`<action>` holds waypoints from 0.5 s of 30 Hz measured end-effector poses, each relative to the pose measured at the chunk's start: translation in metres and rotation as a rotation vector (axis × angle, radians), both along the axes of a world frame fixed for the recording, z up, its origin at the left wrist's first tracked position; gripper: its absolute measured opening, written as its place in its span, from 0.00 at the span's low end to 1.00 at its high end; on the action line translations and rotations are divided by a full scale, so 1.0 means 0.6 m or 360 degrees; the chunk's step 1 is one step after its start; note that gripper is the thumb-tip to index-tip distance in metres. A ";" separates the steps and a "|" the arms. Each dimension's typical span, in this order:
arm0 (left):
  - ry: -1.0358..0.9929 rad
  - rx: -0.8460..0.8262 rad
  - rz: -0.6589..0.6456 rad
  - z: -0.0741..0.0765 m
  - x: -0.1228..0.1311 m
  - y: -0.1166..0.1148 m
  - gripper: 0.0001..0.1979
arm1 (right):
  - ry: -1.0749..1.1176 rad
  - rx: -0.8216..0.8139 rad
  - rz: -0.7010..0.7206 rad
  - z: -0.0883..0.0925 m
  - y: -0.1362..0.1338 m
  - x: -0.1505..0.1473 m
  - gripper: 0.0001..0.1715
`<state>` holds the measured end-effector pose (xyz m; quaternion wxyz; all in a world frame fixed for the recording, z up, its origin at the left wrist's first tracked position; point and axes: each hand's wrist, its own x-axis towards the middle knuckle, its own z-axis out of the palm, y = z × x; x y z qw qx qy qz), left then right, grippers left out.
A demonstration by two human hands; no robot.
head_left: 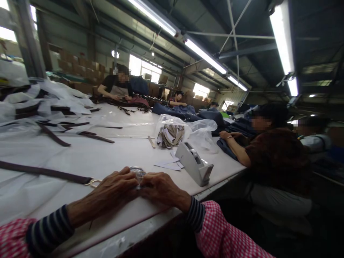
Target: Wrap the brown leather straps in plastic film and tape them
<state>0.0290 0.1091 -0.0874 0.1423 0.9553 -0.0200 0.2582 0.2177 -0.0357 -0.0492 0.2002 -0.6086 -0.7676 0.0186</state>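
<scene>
My left hand (115,188) and my right hand (162,188) meet over the white table (129,215) near its front edge. Between their curled fingers is a small shiny bundle in clear plastic (137,172); its contents are mostly hidden. Both hands are closed on it. Left of my left hand lies a dark brown strap (48,172), its gold-coloured metal ring (94,183) close to my wrist. A grey tape dispenser (195,163) stands to the right of my right hand. White paper strips (169,165) lie just behind it.
A clear plastic bag (172,123) with many beige strips sits mid-table. Brown straps (55,135) and white wrapping (53,96) spread at left. Dark blue fabric (188,114) lies farther back. A co-worker (279,154) leans in at right; another (118,86) works across the table.
</scene>
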 end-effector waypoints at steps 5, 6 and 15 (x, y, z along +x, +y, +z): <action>0.0141 0.0043 0.0131 0.003 0.002 -0.012 0.11 | -0.0256 0.0040 -0.0467 -0.001 -0.006 0.102 0.09; 0.0168 0.0073 0.0155 0.007 0.002 -0.016 0.11 | -0.0309 0.0047 -0.0546 -0.005 -0.004 0.119 0.08; 0.0167 -0.0616 0.0169 0.053 0.006 -0.012 0.17 | -0.0422 -0.0095 -0.0643 -0.035 0.032 0.156 0.04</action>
